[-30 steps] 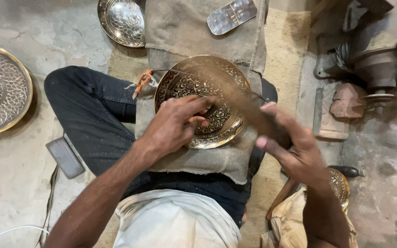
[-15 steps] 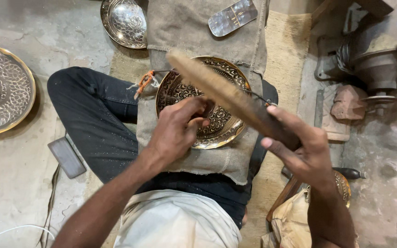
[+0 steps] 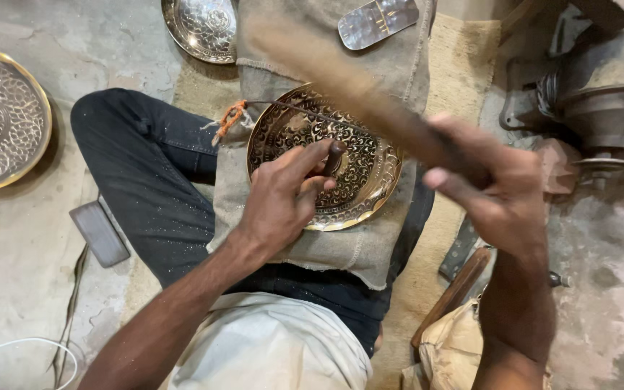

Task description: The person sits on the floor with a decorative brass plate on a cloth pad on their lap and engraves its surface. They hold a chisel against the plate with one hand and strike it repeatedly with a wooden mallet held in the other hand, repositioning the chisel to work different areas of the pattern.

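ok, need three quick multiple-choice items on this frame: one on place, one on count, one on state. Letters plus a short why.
1. Where does the engraved brass plate rest?
A. on burlap cloth over the lap
B. on the bare floor
C. on a bench

2. How many round engraved plates show?
A. one
B. three
C. five

3. What is the right hand doing?
A. lying flat and empty
B. gripping a wooden stick
C. holding a phone

Answers: 1 A, burlap cloth lies under it across the legs. 2 B, one on the lap, one at the top, one at the left. 3 B, fingers wrap the blurred wooden stick.
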